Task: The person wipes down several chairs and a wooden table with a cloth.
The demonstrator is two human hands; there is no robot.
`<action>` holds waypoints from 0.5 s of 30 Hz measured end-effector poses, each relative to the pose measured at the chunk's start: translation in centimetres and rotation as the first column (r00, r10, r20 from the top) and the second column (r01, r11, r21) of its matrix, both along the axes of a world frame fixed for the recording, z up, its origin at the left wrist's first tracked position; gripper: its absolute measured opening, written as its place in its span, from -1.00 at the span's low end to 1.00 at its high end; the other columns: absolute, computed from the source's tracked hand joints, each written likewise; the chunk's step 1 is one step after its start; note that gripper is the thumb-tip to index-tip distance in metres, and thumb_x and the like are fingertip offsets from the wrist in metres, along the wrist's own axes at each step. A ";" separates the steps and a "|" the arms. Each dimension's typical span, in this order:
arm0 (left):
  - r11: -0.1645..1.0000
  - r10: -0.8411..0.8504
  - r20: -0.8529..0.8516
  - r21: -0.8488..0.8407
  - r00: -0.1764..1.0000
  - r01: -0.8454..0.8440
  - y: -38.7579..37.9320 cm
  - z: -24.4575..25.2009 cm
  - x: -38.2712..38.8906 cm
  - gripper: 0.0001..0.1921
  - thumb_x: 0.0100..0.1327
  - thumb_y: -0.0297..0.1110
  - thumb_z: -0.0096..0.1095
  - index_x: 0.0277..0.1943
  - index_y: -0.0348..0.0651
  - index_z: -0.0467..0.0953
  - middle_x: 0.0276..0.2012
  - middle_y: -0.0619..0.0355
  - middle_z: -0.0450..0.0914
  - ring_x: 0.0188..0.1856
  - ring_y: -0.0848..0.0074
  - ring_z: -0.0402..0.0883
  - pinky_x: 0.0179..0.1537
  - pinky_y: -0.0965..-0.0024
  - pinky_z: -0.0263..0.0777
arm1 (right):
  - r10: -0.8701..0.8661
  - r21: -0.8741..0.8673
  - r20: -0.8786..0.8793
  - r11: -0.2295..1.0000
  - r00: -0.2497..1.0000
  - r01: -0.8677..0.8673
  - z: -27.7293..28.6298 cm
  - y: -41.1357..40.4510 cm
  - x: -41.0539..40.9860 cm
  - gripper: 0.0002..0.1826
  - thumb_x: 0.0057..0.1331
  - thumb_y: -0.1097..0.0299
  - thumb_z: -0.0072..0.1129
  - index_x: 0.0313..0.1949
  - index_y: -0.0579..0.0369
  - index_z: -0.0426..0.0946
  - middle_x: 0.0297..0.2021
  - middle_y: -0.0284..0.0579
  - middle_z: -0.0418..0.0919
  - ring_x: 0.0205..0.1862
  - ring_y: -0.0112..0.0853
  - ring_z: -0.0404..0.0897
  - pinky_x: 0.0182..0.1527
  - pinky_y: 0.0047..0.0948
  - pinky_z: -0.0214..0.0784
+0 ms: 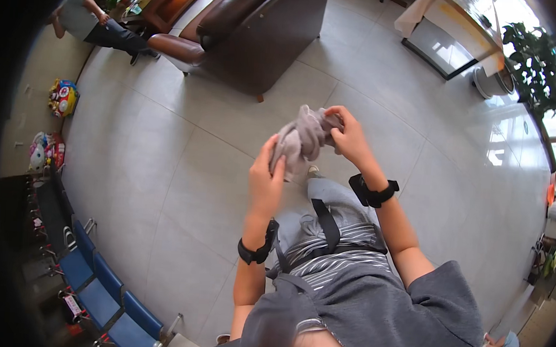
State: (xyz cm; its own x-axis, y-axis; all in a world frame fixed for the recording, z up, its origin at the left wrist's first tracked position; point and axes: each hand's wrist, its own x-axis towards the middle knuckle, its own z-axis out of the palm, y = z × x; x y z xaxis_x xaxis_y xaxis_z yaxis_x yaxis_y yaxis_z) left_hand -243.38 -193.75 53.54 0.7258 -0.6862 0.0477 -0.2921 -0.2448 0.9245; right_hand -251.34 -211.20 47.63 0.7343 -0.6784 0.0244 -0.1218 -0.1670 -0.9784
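Observation:
A crumpled, greyish-pink cloth [302,136] hangs in the air in front of my body, bunched and partly twisted. My left hand [266,177] grips its lower left end between thumb and fingers. At the upper right end, my right hand [349,135] pinches the fabric between thumb and forefinger. Both hands are held out over the tiled floor [211,169]. Each wrist wears a black band, and the right one [373,191] carries a dark box.
A brown leather armchair [262,43] stands ahead, its back towards me. Blue row seats [96,296] line the left. A person [80,18] stands far left. Ahead right are a cloth-covered table [463,27] and a potted plant [535,65]. Toys [63,98] sit along the left wall.

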 end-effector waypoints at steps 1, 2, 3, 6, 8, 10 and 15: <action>0.995 0.085 0.071 0.037 0.994 -0.088 -0.6 0.9 1.6 -0.69 0.13 -0.52 -0.05 -0.02 -0.30 0.30 -0.13 -0.13 0.43 -0.09 0.26 0.45 -0.13 0.43 0.28 | 0.012 0.006 -0.008 1.000 1.000 -0.012 0.4 -0.8 2.4 -0.65 -0.11 0.68 -0.25 -0.27 0.22 0.33 -0.31 -0.01 0.42 -0.24 -0.25 0.44 -0.16 -0.42 0.28; 0.988 0.150 0.137 0.011 0.979 -0.153 -0.9 1.7 3.3 -0.68 0.13 -0.53 -0.06 -0.01 -0.31 0.29 -0.14 -0.12 0.44 -0.09 0.27 0.45 -0.12 0.43 0.29 | 0.116 0.023 0.087 0.993 0.989 -0.118 0.8 -1.2 5.0 -0.64 -0.10 0.71 -0.28 -0.26 0.22 0.34 -0.33 -0.05 0.40 -0.26 -0.32 0.43 -0.18 -0.48 0.28; 0.975 0.219 0.206 -0.018 0.954 -0.220 -0.7 2.5 4.8 -0.67 0.14 -0.55 -0.07 0.01 -0.31 0.27 -0.14 -0.12 0.44 -0.08 0.27 0.44 -0.12 0.43 0.29 | 0.219 0.031 0.187 0.973 0.958 -0.229 1.5 -1.4 7.5 -0.62 -0.10 0.74 -0.31 -0.25 0.21 0.34 -0.35 -0.10 0.39 -0.28 -0.38 0.42 -0.20 -0.54 0.27; 0.892 0.439 0.584 -0.196 0.683 -0.406 0.8 2.0 10.0 -0.77 0.14 -0.61 -0.10 -0.11 -0.30 0.32 -0.23 -0.01 0.45 -0.21 0.27 0.45 -0.20 0.41 0.33 | 0.346 -0.110 0.312 0.938 0.885 -0.329 5.1 -1.4 14.2 -0.62 -0.12 0.79 -0.30 -0.34 0.21 0.43 -0.34 -0.11 0.35 -0.28 -0.38 0.40 -0.20 -0.54 0.27; 0.866 0.487 0.683 -0.298 0.544 -0.401 1.5 1.0 13.8 -0.80 0.14 -0.63 -0.10 -0.16 -0.29 0.34 -0.24 0.03 0.44 -0.26 0.27 0.44 -0.24 0.40 0.34 | 0.359 -0.116 0.388 0.933 0.849 -0.341 6.8 -2.0 18.3 -0.62 -0.13 0.79 -0.28 -0.37 0.20 0.45 -0.34 -0.13 0.34 -0.28 -0.39 0.39 -0.21 -0.53 0.27; 0.758 0.653 0.640 -0.543 0.406 -0.363 0.5 0.2 18.0 -0.86 0.14 -0.65 -0.12 -0.24 -0.31 0.33 -0.20 0.03 0.38 -0.26 0.28 0.40 -0.26 0.38 0.32 | 0.374 -0.199 0.449 0.927 0.811 -0.317 8.7 -2.9 22.2 -0.59 -0.13 0.80 -0.26 -0.35 0.15 0.48 -0.33 -0.14 0.34 -0.28 -0.36 0.39 -0.22 -0.52 0.27; 0.802 0.502 0.596 -0.050 0.626 -0.595 -6.9 -3.8 28.9 -0.76 0.10 -0.68 -0.17 -0.16 -0.32 0.34 -0.17 -0.02 0.37 -0.11 0.23 0.36 -0.08 0.28 0.24 | 0.315 -0.347 0.394 0.921 0.863 -0.177 3.5 -7.5 32.5 -0.60 -0.11 0.77 -0.21 -0.32 0.11 0.48 -0.33 -0.10 0.34 -0.29 -0.28 0.40 -0.22 -0.45 0.27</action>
State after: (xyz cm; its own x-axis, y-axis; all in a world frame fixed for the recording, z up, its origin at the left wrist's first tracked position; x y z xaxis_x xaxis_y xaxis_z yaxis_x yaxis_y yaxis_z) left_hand -214.45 -200.67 49.75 0.8391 -0.2012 0.5054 -0.5026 -0.6424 0.5786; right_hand -218.80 -218.75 51.13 0.7424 -0.3881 0.5461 0.3867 -0.4174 -0.8223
